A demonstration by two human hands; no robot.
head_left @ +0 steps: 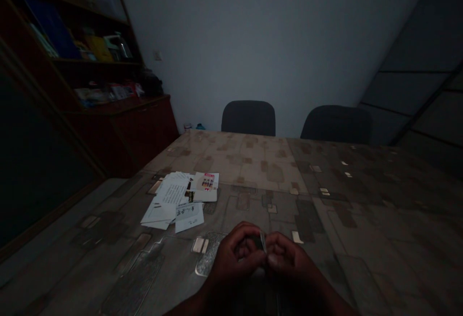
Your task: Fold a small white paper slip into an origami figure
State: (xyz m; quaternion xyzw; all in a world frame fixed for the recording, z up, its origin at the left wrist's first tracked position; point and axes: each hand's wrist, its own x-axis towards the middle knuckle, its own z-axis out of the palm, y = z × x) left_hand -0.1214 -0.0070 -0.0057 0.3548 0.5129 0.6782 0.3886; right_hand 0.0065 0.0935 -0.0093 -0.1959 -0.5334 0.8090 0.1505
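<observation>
Near the table's front edge, my left hand point(241, 253) and my right hand point(285, 253) meet with curled fingers. Between their fingertips stands a thin, pale, card-like piece point(263, 241), seen almost edge-on; both hands pinch it. What is on its faces cannot be made out. To the left of my hands, a loose pile of white papers and cards point(171, 193) lies on the table, some printed, one with handwriting at its near side and one with a red label at its right.
The patterned cloth on the table point(246, 161) has shiny patches. Two dark chairs point(248, 117) point(336, 122) stand at the far edge. A reddish wooden cabinet point(141, 128) with filled shelves is at the left. Small containers show beyond the far left corner.
</observation>
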